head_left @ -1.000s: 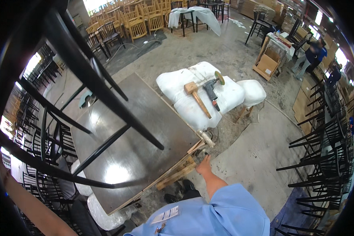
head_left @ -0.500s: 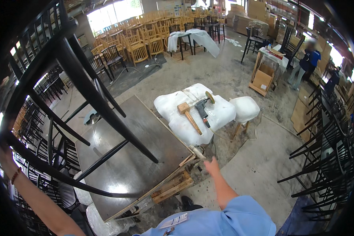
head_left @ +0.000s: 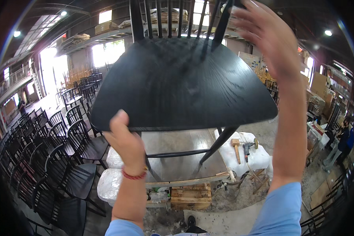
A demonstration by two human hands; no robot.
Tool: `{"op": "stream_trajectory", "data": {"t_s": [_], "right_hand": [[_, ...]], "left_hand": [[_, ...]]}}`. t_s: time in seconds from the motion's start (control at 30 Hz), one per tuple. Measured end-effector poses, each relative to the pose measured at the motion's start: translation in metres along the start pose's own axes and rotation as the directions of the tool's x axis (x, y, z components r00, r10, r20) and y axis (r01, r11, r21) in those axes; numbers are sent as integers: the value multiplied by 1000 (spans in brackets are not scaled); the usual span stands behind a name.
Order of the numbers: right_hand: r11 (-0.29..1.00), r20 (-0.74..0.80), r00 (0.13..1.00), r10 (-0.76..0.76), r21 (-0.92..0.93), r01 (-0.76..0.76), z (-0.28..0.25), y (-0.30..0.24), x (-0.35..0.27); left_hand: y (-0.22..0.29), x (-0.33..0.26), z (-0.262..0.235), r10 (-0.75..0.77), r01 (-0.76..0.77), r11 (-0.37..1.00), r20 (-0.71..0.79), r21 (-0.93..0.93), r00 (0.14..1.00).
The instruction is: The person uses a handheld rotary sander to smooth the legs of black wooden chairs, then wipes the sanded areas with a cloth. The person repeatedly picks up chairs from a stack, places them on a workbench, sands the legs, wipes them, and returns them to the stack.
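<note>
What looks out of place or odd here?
The black chair is lifted above the workbench, the left hand gripping its seat edge, the right hand open beside its back spindles. Nothing looks spilled or broken.

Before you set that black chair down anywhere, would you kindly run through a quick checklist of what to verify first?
1. Left hand grips the front edge of the black chair seat: ok.
2. Right hand firmly on the chair back: cannot tell, blurred.
3. Chair legs clear of the workbench: cannot tell.
4. Mallet and power tool lie off the bench top, on the white wrapped bundle: ok.
5. Rows of black chairs close on the left: not ok, tight.
</note>
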State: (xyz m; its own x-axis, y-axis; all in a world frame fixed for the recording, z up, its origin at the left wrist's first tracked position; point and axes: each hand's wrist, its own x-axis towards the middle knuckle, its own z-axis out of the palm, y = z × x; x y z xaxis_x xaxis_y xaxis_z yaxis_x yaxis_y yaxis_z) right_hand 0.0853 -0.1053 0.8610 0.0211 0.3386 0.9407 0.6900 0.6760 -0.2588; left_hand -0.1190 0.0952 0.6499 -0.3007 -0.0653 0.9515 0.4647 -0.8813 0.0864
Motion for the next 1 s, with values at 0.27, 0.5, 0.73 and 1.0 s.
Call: {"op": "stream_trajectory", "data": {"t_s": [0.27, 0.5, 0.73, 1.0], "right_hand": [[888, -460, 859, 224, -267, -374, 81, -79, 80], [991, -421, 898, 128, 95, -97, -27, -93, -18], [831, -436, 839, 326, 555, -34, -116, -194, -210], [843, -488, 764, 422, 522, -132, -210, -235, -371]], "left_hand": [[83, -151, -110, 24, 9, 981, 164, -195, 986], [124, -200, -182, 456, 567, 516, 766, -642, 453], [13, -150, -38, -392, 896, 321, 819, -306, 420], [33, -158, 116, -628, 814, -438, 778, -382, 27]]}}
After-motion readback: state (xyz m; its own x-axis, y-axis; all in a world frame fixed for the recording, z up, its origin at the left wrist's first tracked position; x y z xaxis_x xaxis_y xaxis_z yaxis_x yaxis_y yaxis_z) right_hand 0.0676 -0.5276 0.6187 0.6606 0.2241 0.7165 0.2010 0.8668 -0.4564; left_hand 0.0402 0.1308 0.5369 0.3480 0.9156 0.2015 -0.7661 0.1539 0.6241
